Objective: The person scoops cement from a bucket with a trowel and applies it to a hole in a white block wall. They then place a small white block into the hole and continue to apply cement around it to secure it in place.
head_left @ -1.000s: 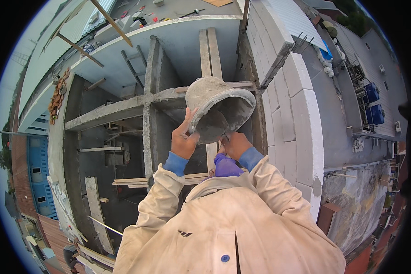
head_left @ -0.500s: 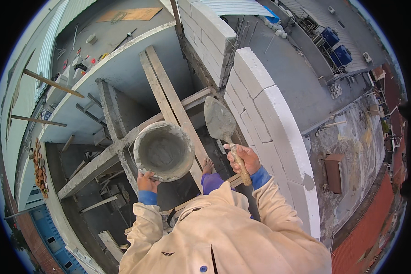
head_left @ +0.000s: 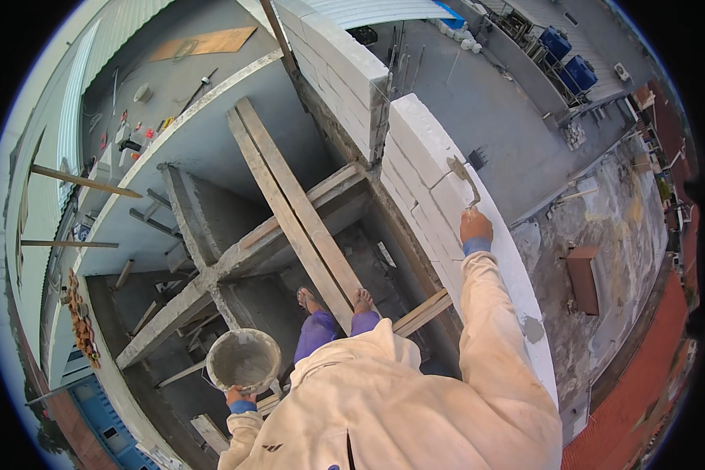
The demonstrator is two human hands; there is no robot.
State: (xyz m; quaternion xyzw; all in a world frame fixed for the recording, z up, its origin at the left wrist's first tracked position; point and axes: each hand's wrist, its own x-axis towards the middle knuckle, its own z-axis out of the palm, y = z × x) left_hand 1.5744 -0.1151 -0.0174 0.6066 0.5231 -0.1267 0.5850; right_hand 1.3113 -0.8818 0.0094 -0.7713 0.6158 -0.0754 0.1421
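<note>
Over the top of the white block wall (head_left: 433, 149), the right hand (head_left: 476, 225) grips a trowel (head_left: 471, 188) pointing forward along it, while the left hand (head_left: 238, 395) holds a bucket (head_left: 262, 352) near its rim.

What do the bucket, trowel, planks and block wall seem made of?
Bucket: possibly plastic or rubber; matte grey coating leaves it open.
Trowel: likely metal, dull grey, thin and bent.
Planks: wood, apparently unpainted, brownish with grey staining.
Block wall: probably lightweight concrete, matte, pale, with visible joints.
</note>
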